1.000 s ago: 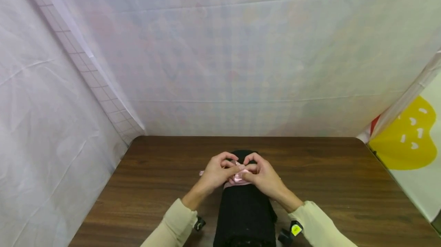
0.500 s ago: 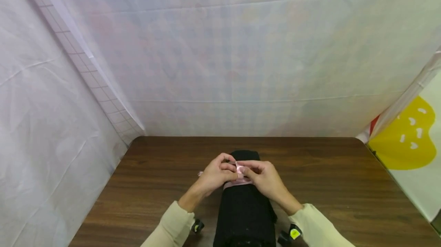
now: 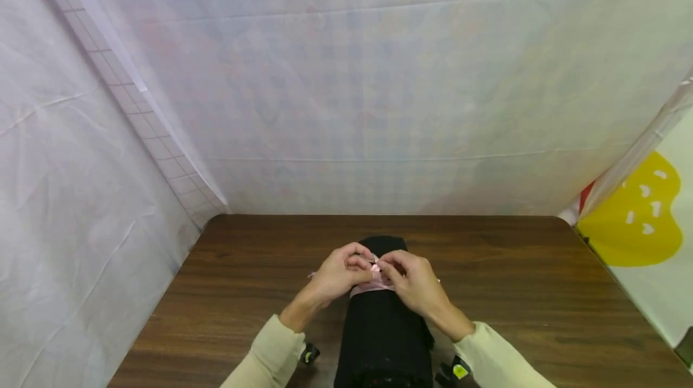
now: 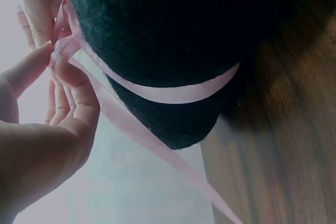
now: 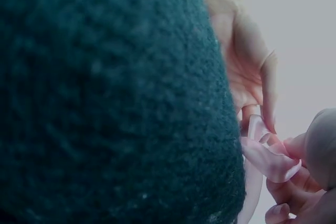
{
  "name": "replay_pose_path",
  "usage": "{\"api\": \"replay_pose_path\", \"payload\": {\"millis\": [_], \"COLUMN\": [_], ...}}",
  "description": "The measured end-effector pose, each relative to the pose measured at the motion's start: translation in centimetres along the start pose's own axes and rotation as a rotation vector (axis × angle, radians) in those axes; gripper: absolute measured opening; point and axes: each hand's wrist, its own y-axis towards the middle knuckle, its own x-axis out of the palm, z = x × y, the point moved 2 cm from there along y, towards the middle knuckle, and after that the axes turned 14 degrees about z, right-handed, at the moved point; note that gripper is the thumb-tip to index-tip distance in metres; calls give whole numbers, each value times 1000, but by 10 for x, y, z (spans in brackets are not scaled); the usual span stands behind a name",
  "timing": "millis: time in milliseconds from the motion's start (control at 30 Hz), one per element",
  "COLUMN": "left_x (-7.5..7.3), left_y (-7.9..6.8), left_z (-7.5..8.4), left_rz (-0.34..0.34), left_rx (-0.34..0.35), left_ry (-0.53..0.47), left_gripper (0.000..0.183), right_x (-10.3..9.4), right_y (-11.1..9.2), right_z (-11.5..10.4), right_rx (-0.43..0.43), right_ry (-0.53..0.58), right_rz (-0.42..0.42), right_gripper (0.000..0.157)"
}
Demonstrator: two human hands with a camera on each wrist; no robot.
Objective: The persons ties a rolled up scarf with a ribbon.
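Observation:
A black fuzzy roll [image 3: 381, 334], seemingly of felt-like cloth, lies lengthwise on the table. Around it runs a pink satin ribbon [image 4: 176, 94], with loops gathered on top between the two hands. The left hand [image 3: 337, 275] pinches a ribbon loop between thumb and index finger, its other fingers bent, as the left wrist view shows. Opposite it, the right hand [image 3: 415, 278] pinches the ribbon with thumb and fingertips. One loose ribbon tail hangs down past the left hand in the left wrist view. How the loops cross is partly hidden by the fingers.
The brown wooden table [image 3: 243, 292] spreads out on both sides of the roll. A pale sheet [image 3: 379, 105] hangs behind its far edge, and another white sheet [image 3: 81, 207] hangs at left. A yellow printed shape [image 3: 639, 219] shows at right.
The right hand's fingers first straightened over the ribbon, then bent again to pinch it at the middle. The left hand kept its hold almost in place. The roll stayed put.

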Motion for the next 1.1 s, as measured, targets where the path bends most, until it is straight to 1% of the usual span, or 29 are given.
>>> {"api": "replay_pose_path", "payload": {"millis": [167,367,500,600,700,833,967,1033,1100], "left_x": [3,4,3,3,3,3,4,4,4], "left_y": [-1,-1,-1,-1,-1,-2,-1,-1,0], "left_z": [2,4,4,4,4,4,5,6,6], "left_rz": [36,39,29,26,25,18,2,-2,-3], "left_rx": [45,117,157,176,185,188,183,185,188], "left_ry": [51,108,133,136,133,130,115,110,112], "left_gripper": [21,18,19,18,17,17,18,18,17], "right_x": [1,2,1,0,-1,-1,-1,-2,-1], "right_y": [0,0,2,3,5,6,7,7,8], "right_z": [1,2,4,6,9,13,14,14,14], "right_rx": [15,23,69,126,198,379,549,596,625], "right_ry": [-44,-75,-61,-19,26,110,246,297,331], "right_rz": [-29,-58,-91,-136,-179,-222,-246,-248,-244], "right_gripper": [11,16,22,24,26,30,37,39,38]}}
